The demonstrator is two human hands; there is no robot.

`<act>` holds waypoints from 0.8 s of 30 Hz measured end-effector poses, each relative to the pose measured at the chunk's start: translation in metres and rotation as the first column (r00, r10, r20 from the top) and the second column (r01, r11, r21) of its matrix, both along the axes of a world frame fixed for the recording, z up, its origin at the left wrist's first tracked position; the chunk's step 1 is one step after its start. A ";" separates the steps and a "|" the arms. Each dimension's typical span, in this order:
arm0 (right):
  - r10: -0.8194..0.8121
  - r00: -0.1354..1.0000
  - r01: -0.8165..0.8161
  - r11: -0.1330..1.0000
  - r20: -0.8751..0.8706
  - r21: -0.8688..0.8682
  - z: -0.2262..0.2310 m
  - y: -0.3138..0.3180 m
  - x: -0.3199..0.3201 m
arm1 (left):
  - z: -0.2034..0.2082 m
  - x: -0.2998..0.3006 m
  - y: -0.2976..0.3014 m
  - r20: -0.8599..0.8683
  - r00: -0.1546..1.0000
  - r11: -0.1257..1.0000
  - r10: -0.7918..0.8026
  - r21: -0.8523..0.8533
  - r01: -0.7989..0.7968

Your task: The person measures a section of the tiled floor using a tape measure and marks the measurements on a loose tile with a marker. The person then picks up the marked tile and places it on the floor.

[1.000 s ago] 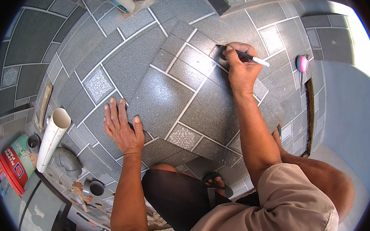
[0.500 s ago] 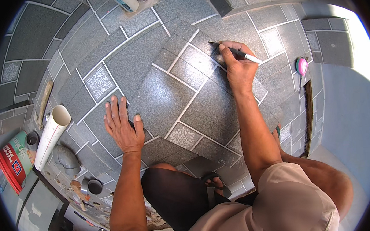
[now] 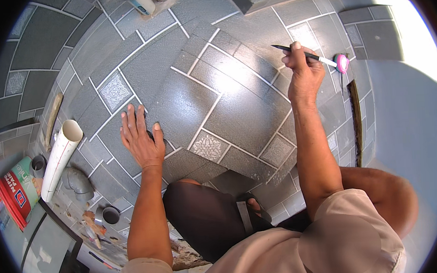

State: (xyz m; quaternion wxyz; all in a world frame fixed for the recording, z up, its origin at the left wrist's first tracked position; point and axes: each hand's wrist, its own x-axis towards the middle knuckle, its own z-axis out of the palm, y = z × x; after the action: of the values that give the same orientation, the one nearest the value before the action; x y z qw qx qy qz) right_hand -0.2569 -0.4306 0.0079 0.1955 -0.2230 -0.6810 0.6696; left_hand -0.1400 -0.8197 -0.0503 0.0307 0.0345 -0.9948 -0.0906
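A large grey patterned tile point(image 3: 237, 118) with white lines and ornamental squares lies on the similarly patterned floor in front of me. My left hand point(image 3: 141, 142) rests flat near its left edge, fingers spread and nothing in its grasp. To the right, my right hand point(image 3: 305, 73) is raised over the tile's far right side, closed around a slim black and white pen point(image 3: 313, 56). The pen's dark tip points left, apart from the tile surface. Just beyond the pen's white end lies a round pink and white tape measure point(image 3: 342, 64).
On the left stand a white pipe point(image 3: 62, 156), a grey elbow fitting point(image 3: 78, 183), a short grey pipe piece point(image 3: 108, 215) and a red and green paint bucket point(image 3: 19, 191). A white bottle point(image 3: 143, 3) is at the back. A narrow slot point(image 3: 356, 123) cuts the floor at right.
My right hand has moved right with the pen, its tip leaving the tile's far area. The left hand stays flat. The whole view has shifted slightly.
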 end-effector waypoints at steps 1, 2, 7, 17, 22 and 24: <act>-0.024 1.000 0.024 0.998 -0.004 0.050 0.005 0.015 0.006 | 0.001 0.000 0.000 -0.002 1.000 1.000 0.000 0.004 0.000; -0.048 0.999 0.049 0.994 -0.009 0.100 0.010 0.031 0.011 | 0.002 0.000 0.001 -0.004 1.000 1.000 0.000 0.008 0.000; -0.224 0.968 0.186 0.942 0.111 0.281 0.039 0.097 0.053 | 0.002 0.001 0.002 -0.055 0.998 1.000 -0.022 0.016 0.023; -0.328 0.876 0.188 0.907 0.354 0.376 0.056 0.166 0.155 | -0.001 0.006 0.004 -0.098 0.995 1.000 -0.028 -0.009 0.028; -0.263 0.690 -0.174 0.844 0.674 0.507 0.061 0.143 0.200 | 0.001 0.011 -0.003 -0.095 0.995 0.999 -0.024 -0.032 0.021; -0.224 0.693 -0.355 0.721 0.685 0.595 0.030 0.159 0.236 | -0.003 0.007 0.009 -0.085 0.996 0.999 -0.042 -0.019 0.040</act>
State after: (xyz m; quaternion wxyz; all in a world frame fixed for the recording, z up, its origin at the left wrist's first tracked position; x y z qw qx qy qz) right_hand -0.0212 -0.2715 0.0374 -0.0439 -0.3494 -0.9069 0.2315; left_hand -0.1333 -0.8103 -0.0531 0.0716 0.0099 -0.9938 -0.0840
